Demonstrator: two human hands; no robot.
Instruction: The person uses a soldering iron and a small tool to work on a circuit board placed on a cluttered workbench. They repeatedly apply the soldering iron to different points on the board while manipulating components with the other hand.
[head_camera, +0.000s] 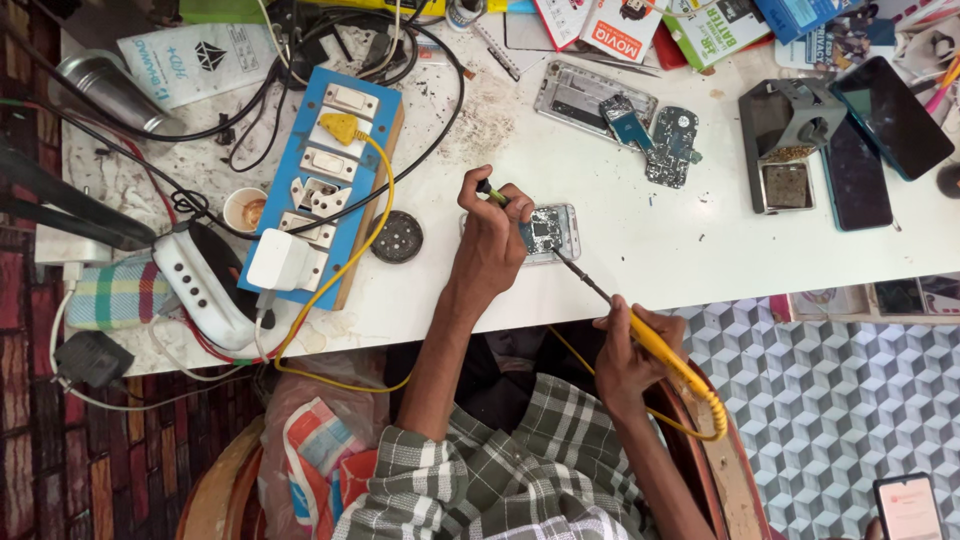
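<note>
My left hand (492, 235) rests on an opened phone (553, 232) with its circuit board showing, near the front edge of the white table (620, 170). Its fingers pinch a thin yellow-green tool (490, 192) above the phone. My right hand (620, 345) grips the yellow handle of a soldering iron (655, 340) in front of the table edge. The iron's dark tip (575, 272) reaches up to the lower right corner of the phone. A yellow cord runs from the handle down toward my lap.
A blue power strip (325, 180) with plugs and a tangle of black cables lies at the left. A small round black tin (398, 237) sits beside it. Phone parts (640, 130), dark phones (880, 140) and cartons fill the back right. Another phone (908, 505) shows at the bottom right.
</note>
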